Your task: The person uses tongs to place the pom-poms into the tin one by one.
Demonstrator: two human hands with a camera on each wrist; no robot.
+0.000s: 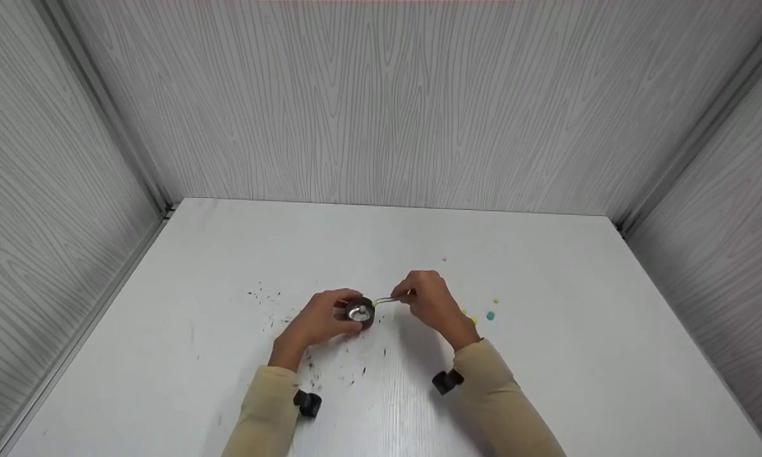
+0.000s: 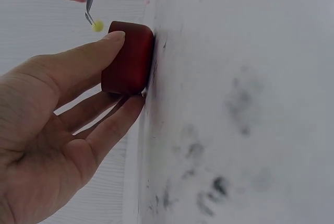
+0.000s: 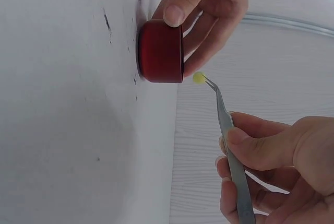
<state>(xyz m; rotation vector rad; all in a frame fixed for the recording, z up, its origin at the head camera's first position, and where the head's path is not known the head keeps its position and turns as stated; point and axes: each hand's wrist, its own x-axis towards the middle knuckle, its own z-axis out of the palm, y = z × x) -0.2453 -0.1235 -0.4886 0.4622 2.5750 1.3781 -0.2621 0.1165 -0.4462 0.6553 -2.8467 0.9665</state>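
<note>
My left hand (image 1: 322,316) grips a small dark red cup (image 2: 130,59) by its sides, thumb on one side and fingers on the other, as it stands on the white table. In the head view the cup's inside looks silvery. My right hand (image 1: 427,298) pinches a pair of bent-tip metal tweezers (image 3: 233,156). Between the tweezers' tips is a small yellow ball (image 3: 199,78), held just above the cup's rim and apart from it in both wrist views.
Beside my right wrist lie a teal piece (image 1: 490,315) and small yellow bits (image 1: 496,300). Farther back is a tiny pink bit (image 1: 444,259). Dark specks and smudges (image 1: 311,365) mark the white table (image 1: 546,266) around my left hand. Grey wood-grain panels (image 1: 381,101) enclose the table.
</note>
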